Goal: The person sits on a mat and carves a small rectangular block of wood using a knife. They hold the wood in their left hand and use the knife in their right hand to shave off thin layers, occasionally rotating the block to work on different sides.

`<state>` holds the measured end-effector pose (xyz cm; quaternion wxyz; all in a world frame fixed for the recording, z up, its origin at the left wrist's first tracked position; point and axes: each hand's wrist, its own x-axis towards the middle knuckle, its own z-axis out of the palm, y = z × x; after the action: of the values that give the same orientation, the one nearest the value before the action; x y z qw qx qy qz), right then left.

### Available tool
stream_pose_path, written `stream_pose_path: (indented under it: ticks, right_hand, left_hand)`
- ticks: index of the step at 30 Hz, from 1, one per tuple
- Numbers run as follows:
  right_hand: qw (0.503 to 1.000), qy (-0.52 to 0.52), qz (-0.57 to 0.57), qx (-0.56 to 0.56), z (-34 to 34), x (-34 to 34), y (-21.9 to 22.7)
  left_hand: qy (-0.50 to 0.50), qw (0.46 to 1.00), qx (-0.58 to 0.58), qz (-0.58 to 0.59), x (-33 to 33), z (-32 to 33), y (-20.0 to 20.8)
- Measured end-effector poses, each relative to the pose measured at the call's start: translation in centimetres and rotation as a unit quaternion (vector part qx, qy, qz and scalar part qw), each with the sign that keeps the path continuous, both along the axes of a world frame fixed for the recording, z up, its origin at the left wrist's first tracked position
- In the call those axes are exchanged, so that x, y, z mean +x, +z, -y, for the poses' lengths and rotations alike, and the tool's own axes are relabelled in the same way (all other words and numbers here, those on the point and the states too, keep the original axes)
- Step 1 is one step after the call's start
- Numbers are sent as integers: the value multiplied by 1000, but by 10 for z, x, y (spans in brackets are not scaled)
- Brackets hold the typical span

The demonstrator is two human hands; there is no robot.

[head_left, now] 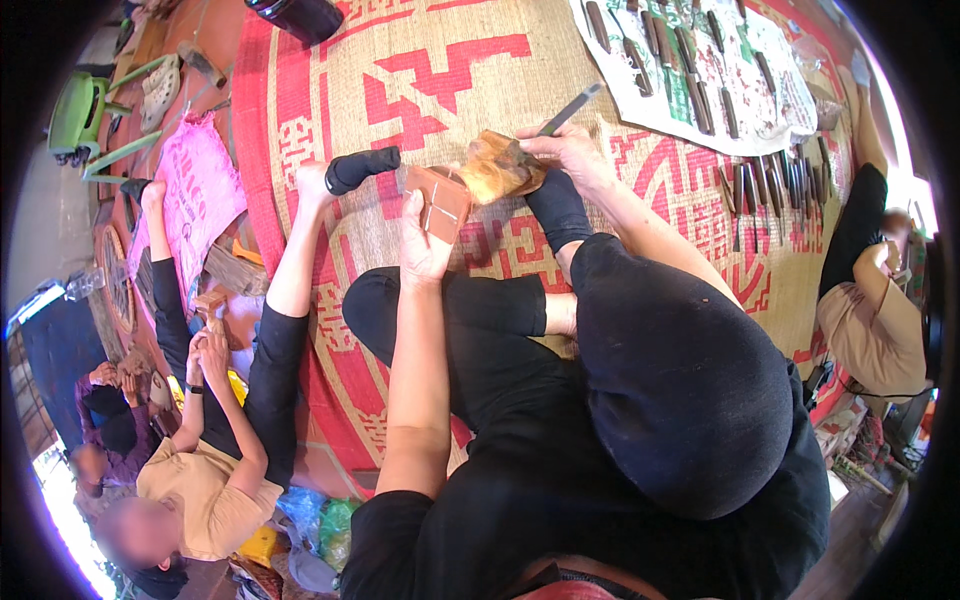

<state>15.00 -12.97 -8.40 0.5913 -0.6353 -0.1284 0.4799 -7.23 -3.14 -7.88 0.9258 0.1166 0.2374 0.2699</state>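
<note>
A yellow-brown wood carving (490, 172) is held over the mat between my two hands. Its left end meets a reddish-brown squared block (438, 200) marked with pale crossing lines; I cannot tell whether the two are one piece. My left hand (425, 245) is closed on the block, thumb on its face. From the right, my right hand (572, 155) grips a carving tool (572, 108), whose dark, flat shaft sticks up past the fingers. Its working end is hidden by the hand and wood. My black-socked foot (558, 210) rests just under the carving.
Several carving tools (690, 75) lie on a white cloth (600, 70) at the upper right, with a row of chisels (775, 185) beside it. A dark jar (300, 15) stands at the top. Co-workers (215, 480) sit at the left; another person (875, 320) sits at the right.
</note>
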Motion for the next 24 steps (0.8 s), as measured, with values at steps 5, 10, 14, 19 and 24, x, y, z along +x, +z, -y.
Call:
stream_pose_path:
  ticks: [5,10,14,19,24]
  right_hand:
    - [1000,0,-12,-7,-2,0,-1]
    - [999,-17,-34,-20,2,4,7]
    - [999,42,1,22,-3,-1,-4]
    - [998,-39,-24,-31,-2,2,0]
    - [998,23,-46,44,-1,-5,-3]
  left_hand:
    - [-3,1000,-1,1,0,0,3]
    - [-10,1000,-2,7,0,0,1]
    - [2,1000,-6,-12,0,0,0]
    - [-2,1000,-3,-12,-1,0,-1]
    - [-4,1000,2,-20,-1,-1,0]
